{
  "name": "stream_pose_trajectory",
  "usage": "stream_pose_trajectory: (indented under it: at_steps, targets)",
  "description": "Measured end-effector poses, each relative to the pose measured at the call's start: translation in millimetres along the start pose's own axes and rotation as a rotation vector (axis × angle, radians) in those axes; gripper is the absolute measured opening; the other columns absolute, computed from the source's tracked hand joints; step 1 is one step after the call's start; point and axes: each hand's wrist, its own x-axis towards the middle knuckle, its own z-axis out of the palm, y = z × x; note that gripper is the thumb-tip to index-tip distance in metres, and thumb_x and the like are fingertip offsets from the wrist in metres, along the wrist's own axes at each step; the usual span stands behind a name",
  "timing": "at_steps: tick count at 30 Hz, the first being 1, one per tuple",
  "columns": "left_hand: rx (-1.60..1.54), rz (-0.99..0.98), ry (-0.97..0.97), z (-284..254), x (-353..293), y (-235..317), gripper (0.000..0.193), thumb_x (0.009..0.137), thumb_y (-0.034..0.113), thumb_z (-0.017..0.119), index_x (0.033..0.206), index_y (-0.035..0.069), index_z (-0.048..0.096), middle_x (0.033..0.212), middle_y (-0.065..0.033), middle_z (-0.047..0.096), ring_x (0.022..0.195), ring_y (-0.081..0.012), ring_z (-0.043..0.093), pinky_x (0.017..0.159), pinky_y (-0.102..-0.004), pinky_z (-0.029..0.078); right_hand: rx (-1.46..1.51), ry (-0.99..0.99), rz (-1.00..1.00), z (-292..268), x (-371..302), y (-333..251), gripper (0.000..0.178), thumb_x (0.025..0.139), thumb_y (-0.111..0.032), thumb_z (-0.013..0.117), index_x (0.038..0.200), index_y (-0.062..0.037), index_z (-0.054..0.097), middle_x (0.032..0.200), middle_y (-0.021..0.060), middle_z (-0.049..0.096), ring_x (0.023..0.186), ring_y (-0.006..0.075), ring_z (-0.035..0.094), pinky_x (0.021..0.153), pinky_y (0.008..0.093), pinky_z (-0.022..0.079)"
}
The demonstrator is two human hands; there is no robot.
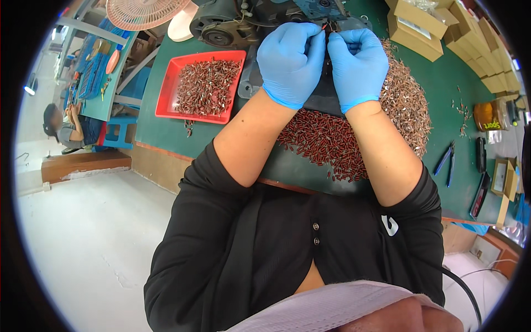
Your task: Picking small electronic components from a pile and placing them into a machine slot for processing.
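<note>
Both hands wear blue gloves and meet in front of a dark grey bench machine [221,25] with a motor. My left hand [290,63] is closed in a pinch on a small red part [324,26] at the machine's working point. Just beside it, my right hand [358,69] pinches with thumb and forefinger; what lies between those fingertips is too small to make out. Below my wrists spreads a heap of small dark red cylindrical parts [326,138] with metal ends. A paler, copper-brown heap of small parts [408,105] lies right of my right hand.
To the left stands a red tray [161,108] of brownish-red metal-tipped parts. Blue-handled pliers [445,160], a yellow-lidded jar [487,116] and cardboard boxes [415,27] are on the right of the green table [204,135]. A pink fan [146,11] is at the back left; another person [72,127] sits far left.
</note>
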Motion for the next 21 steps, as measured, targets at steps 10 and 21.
stream_pose_trajectory:
  at_steps: [10, 21]
  targets:
    - [-0.028, -0.004, 0.025, 11, 0, -10, 0.016, 0.068, 0.0, 0.07, 0.078, 0.007, 0.059, 0.07, -0.0096, 0.061, 0.061, -0.0286, 0.059, 0.053, -0.0353, 0.047, 0.039, -0.008, 0.02, 6, 9, 4, 0.012, 0.076, -0.01, 0.067, 0.078, 0.0, 0.062, 0.068, 0.0043, 0.062, 0.06, 0.0085, 0.056, 0.058, 0.0238, 0.048]
    - [0.029, 0.047, 0.001, 2, -1, -5, 0.009, 0.073, 0.0, 0.07, 0.08, 0.003, 0.064, 0.069, -0.0082, 0.06, 0.05, -0.0161, 0.055, 0.047, -0.0261, 0.043, 0.03, -0.043, 0.02, 1, -2, -2, 0.014, 0.079, -0.011, 0.068, 0.084, 0.0008, 0.062, 0.073, 0.0027, 0.062, 0.066, 0.0069, 0.056, 0.06, 0.0216, 0.047]
